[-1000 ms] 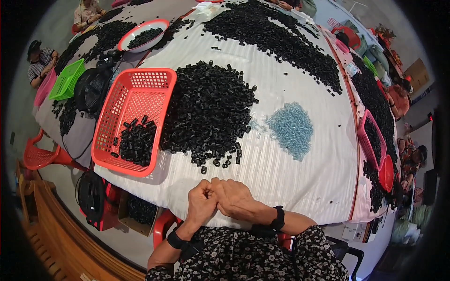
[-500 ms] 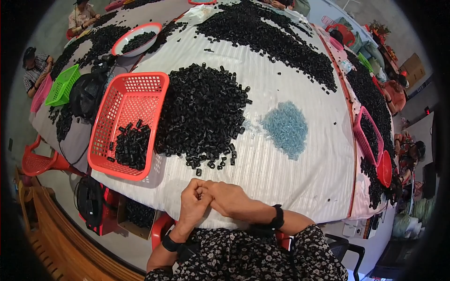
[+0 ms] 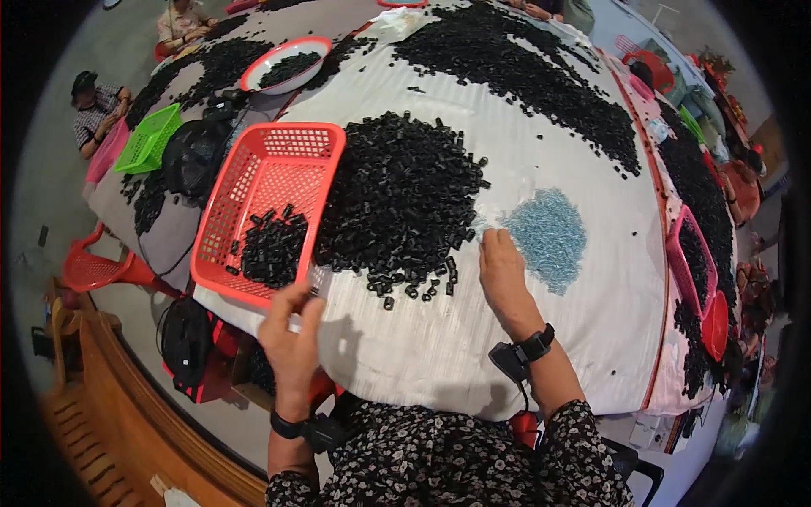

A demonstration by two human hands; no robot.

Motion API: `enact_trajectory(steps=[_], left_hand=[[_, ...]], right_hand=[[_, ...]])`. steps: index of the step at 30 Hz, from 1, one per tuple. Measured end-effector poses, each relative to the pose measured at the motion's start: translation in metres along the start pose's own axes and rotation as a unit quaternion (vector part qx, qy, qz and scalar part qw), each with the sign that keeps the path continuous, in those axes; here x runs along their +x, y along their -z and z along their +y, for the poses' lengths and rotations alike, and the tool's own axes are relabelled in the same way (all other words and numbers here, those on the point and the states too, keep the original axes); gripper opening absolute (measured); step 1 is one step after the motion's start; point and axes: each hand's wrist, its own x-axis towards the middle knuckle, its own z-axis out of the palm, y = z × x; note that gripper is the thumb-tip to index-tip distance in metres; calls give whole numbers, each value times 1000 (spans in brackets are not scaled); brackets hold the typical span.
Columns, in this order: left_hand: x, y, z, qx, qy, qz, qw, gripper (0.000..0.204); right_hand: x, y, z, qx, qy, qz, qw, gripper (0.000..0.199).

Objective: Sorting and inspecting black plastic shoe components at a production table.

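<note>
My left hand [image 3: 291,334] is at the near right corner of a red plastic basket [image 3: 329,182], its thumb and fingers pinching a small black piece. Several loose black cylindrical pieces [image 3: 274,249] lie in the basket's near end. To its right is a big heap of the same short black plastic pieces [image 3: 401,198]. My right hand [image 3: 507,275] reaches down to the left edge of a pile of small clear bluish pieces [image 3: 551,241]. Its fingers are bent together at the cloth; what lies between the fingertips is hidden.
White cloth [image 3: 405,338] covers the table. A red-rimmed white basin [image 3: 291,82] stands at the back left, near a green basket [image 3: 150,139] and a black bag [image 3: 194,160]. More black pieces [image 3: 524,80] spread across the far side. Other people sit at both sides.
My hands were together at the table's near edge and have parted. The left moved left to the basket's corner; the right moved forward and right to the clear pile. The view shifted a little.
</note>
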Motion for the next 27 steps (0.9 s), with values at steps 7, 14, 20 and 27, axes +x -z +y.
enact_trajectory(steps=[7,14,20,27], left_hand=[[45,38,-20,319,-149,104,930,33],[-11,-36,-16,208,-241,-125,940,24],[-24,-81,-35,277,-223,-177,918,26],[-30,-75,-32,67,-12,-236,969,19]], right_hand=[[-6,-1,6,111,9,75,991,12],[-9,5,10,221,-18,110,969,9],[-9,14,-2,289,-38,72,954,7],[-15,19,-9,429,-89,0,899,4]])
